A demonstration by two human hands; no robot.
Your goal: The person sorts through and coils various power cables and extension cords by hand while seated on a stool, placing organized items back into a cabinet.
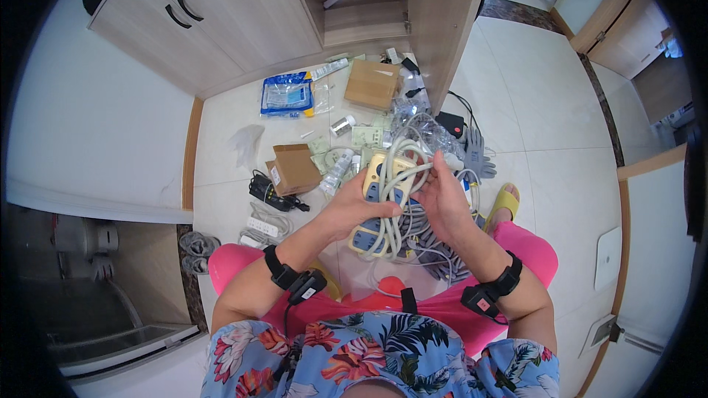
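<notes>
My left hand [357, 207] grips a cream power strip [373, 168] with blue-grey sockets, its thumb lying across the front. A pale grey power cord [394, 188] is wound lengthwise around the strip in several loops. On the strip's right side, my right hand [445, 199] holds the cord where it bends out from the bundle; some of its fingers are hidden behind the loops. Below both hands, a heap of grey cables and grey gloves [437, 257] lies on the floor, partly covered by the strip and my right forearm.
An open cabinet [362, 25] stands ahead, its door [442, 22] swung out. Cardboard boxes [373, 84] [296, 168], a blue plastic packet [287, 94], a black adapter [271, 193], a white power strip [263, 226] and bubble wrap [431, 132] lie on the tiles.
</notes>
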